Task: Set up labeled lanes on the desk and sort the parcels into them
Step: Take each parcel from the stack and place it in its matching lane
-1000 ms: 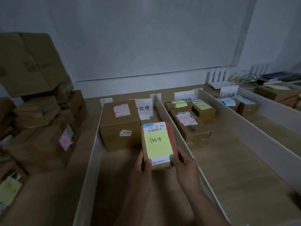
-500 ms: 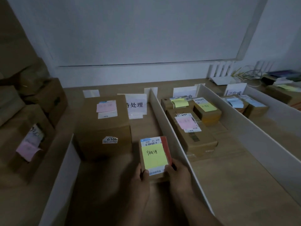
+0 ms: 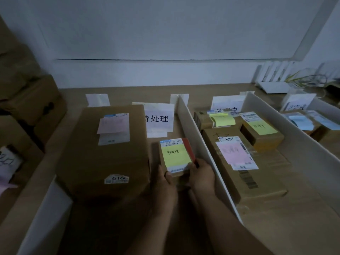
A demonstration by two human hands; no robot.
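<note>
Nearest, both forearms reached into the left lane. The left hand (image 3: pixel 166 183) and the right hand (image 3: pixel 202 176) held the near end of the small parcel (image 3: pixel 174 155) btw. them, fingers curled round its lower corners, thumbs on top. The parcel, w/ a yellow note and a white shipping label on its top face, sat low in this lane, btw. the large carton (image 3: pixel 110 153) on its left and the white divider (image 3: pixel 198 144) on its right. If its bottom lay fully on the counter (image 3: pixel 303 227), I could not tell. Behind it stood the lane sign (image 3: pixel 159 118) w/ printed characters. Beyond the divider, in the middle lane, lay a flat carton (image 3: pixel 257 184) w/ a pink note, behind it two smaller cartons (image 3: pixel 265 140) w/ yellow notes, then a second sign (image 3: pixel 226 103). Further right, past a second divider (image 3: pixel 294 137), a carton w/ blue notes (image 3: pixel 301 120) lay before a third sign (image 3: pixel 297 103). More cartons (image 3: pixel 27 107) were piled at the far left, outside the lanes.
</note>
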